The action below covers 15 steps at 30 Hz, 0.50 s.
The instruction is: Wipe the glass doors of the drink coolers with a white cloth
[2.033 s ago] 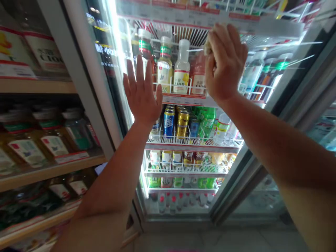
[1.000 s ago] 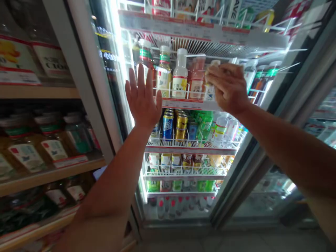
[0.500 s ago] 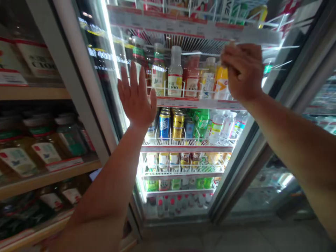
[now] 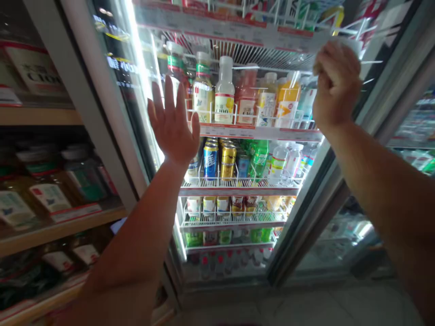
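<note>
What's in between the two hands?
In the head view, drink bottles on a fridge shelf show between the left hand and the right hand holding a cloth.

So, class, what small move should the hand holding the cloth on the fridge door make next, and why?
Probably sweep the right hand and cloth down the glass door: it sits at the top right edge, with glass below.

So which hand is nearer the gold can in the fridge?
Left. The left hand is spread open just up and left of the gold can; the right hand, fisted round a cloth, is far off to the upper right.
</note>
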Available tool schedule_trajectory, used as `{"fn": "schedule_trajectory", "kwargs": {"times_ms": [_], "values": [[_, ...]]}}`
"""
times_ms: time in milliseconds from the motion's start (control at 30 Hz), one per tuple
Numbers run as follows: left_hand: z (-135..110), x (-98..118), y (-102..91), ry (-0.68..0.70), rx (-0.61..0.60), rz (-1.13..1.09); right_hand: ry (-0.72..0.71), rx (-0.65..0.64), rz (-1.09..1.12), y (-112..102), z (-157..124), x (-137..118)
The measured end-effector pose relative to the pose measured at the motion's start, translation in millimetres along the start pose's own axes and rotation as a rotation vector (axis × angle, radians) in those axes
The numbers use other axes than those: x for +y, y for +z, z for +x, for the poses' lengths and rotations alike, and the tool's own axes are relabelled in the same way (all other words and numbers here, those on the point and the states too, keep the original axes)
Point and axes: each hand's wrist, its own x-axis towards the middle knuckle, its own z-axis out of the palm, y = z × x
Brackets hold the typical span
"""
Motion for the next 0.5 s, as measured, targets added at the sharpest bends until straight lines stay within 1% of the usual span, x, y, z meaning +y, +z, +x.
{"fn": "schedule_trajectory", "kwargs": {"times_ms": [67, 100, 133, 200, 267, 300, 333, 400, 467, 500], "values": [[-0.2, -0.4, 0.6, 0.002, 0.009, -0.002, 0.001, 0.092, -0.025, 3.3, -11.7, -4.9], [-0.4, -0.6, 0.8, 0.004, 0.014, -0.006, -0.018, 0.117, -0.027, 4.5, -19.1, -10.1], [-0.5, -0.7, 0.7, 0.009, 0.013, -0.010, -0.050, 0.107, -0.019, 4.8, -26.0, -15.3], [-0.9, -0.8, 0.2, 0.016, 0.008, -0.022, -0.119, 0.033, 0.013, 2.1, -34.3, -21.0], [-1.1, -0.9, -0.3, 0.013, -0.003, -0.040, -0.137, -0.041, 0.029, -3.4, -33.0, -14.8], [-1.1, -1.1, -0.3, 0.010, -0.007, -0.039, -0.121, -0.049, 0.023, -6.1, -30.2, -7.8], [-1.1, -1.5, 0.0, 0.008, -0.010, -0.036, -0.093, -0.026, 0.012, -8.2, -27.4, 0.5], [-1.0, -2.6, 1.1, 0.000, -0.015, -0.047, -0.042, 0.068, -0.012, -9.7, -26.7, 14.4], [-1.1, -3.5, 2.1, -0.009, -0.023, -0.076, -0.022, 0.166, -0.016, -8.5, -35.9, 17.2], [-1.2, -3.7, 2.2, -0.013, -0.024, -0.091, -0.022, 0.178, -0.013, -8.0, -43.2, 14.1]]}}
